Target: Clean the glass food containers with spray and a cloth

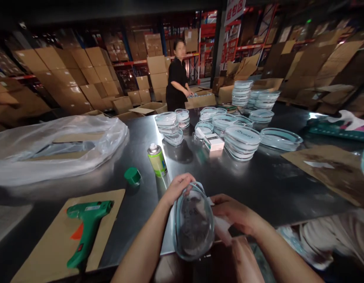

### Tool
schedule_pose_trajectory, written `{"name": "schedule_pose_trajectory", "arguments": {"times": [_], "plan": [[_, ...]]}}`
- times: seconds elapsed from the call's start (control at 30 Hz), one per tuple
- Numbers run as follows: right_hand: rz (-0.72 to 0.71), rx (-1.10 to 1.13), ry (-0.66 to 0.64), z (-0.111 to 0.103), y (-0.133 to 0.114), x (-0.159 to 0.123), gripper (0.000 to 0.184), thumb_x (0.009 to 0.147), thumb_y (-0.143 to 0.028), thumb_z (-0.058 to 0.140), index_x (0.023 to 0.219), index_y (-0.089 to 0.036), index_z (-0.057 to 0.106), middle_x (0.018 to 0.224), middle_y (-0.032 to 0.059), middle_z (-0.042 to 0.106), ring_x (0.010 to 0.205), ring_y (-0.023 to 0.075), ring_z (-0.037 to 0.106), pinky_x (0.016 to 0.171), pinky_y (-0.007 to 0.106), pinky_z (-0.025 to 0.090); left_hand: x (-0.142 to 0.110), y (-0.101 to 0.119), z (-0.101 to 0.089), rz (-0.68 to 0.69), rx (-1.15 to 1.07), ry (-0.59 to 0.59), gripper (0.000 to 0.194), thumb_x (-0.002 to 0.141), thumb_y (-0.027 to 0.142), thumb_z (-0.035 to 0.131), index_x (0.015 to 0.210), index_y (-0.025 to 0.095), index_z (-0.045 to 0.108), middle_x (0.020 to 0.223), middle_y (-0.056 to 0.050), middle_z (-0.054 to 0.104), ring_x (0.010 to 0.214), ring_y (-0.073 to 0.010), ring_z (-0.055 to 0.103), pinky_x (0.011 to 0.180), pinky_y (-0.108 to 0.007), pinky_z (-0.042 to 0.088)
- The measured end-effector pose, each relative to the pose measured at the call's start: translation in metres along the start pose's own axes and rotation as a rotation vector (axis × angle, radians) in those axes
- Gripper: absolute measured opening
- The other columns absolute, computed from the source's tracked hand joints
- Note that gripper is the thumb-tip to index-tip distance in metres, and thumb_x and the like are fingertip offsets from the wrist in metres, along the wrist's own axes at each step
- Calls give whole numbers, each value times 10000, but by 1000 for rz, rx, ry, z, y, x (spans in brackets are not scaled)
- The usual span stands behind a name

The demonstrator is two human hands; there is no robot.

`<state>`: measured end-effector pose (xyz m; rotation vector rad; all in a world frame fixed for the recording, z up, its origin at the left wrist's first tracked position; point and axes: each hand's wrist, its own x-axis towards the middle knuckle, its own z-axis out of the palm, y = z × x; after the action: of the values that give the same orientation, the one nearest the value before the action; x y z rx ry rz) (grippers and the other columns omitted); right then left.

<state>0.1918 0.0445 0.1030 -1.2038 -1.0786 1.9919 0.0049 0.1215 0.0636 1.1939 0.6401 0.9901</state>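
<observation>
I hold an oval clear glass dish (193,226) tilted on edge at the near rim of the steel table (258,177). My left hand (177,188) curls over its upper left rim, fingers closed on it. My right hand (233,212) grips the dish's right side, fingers closed, with a bit of white paper or film (221,228) under them. A green spray can (157,159) stands just beyond my left hand, its green cap (132,175) lying off to the left.
A green glue gun (86,228) lies on cardboard at the near left. A large plastic bag (55,147) covers the left. Stacks of glass dishes (242,141) and a small white box (214,142) sit mid-table. A person in black (176,84) stands at the far end among cartons.
</observation>
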Motion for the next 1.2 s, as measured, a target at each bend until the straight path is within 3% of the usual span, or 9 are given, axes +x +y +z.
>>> {"name": "schedule_pose_trajectory", "arguments": {"times": [0.1,0.17,0.33,0.57,0.87,0.97,1.07,1.2], "plan": [[46,113,-192,6,3,9,136,476,-121,697,606,-117,656,552,-22,596,481,73,503,487,179,350,-1,3,8,59,80,-64,429,710,556,704,706,127,713,706,-45,581,569,-108,473,506,-209,332],[26,185,-223,11,7,15,173,463,-111,703,630,-119,658,588,-21,609,502,79,524,513,186,384,-2,6,11,93,121,-92,405,730,529,698,683,128,726,742,-67,602,651,-138,514,593,-224,379],[-82,315,-196,23,14,18,214,505,-204,737,691,-126,666,631,-7,624,548,98,554,578,210,426,-6,11,12,156,192,-128,388,802,509,624,720,156,762,799,-105,643,774,-200,564,757,-277,413],[-211,459,-83,23,20,19,219,532,-163,743,741,-141,679,644,-17,617,569,104,537,572,208,400,-8,8,13,174,282,-145,390,831,514,583,853,185,790,880,-105,631,834,-214,559,797,-290,401],[-150,480,-93,24,38,22,291,497,-224,815,744,-130,693,618,-2,612,550,114,545,538,213,409,-6,7,9,143,322,-164,392,765,546,660,792,178,793,822,-70,581,695,-131,506,605,-237,365],[-183,493,-55,21,41,23,220,488,-184,775,675,-114,684,572,5,604,485,102,508,489,207,377,-5,9,5,122,315,-135,428,753,579,651,799,178,792,822,-65,584,580,-86,446,507,-227,304],[-234,562,68,20,45,29,257,473,-150,713,730,-143,696,616,0,645,504,116,534,522,220,414,-5,12,5,100,306,-81,432,730,582,671,766,169,791,805,-75,626,551,-81,444,482,-224,290],[-309,640,269,28,45,39,304,507,-198,724,807,-181,685,619,-23,650,531,143,567,558,248,454,-4,15,7,61,270,58,391,694,528,728,729,142,779,555,-32,597,468,-74,406,449,-212,264]]}}
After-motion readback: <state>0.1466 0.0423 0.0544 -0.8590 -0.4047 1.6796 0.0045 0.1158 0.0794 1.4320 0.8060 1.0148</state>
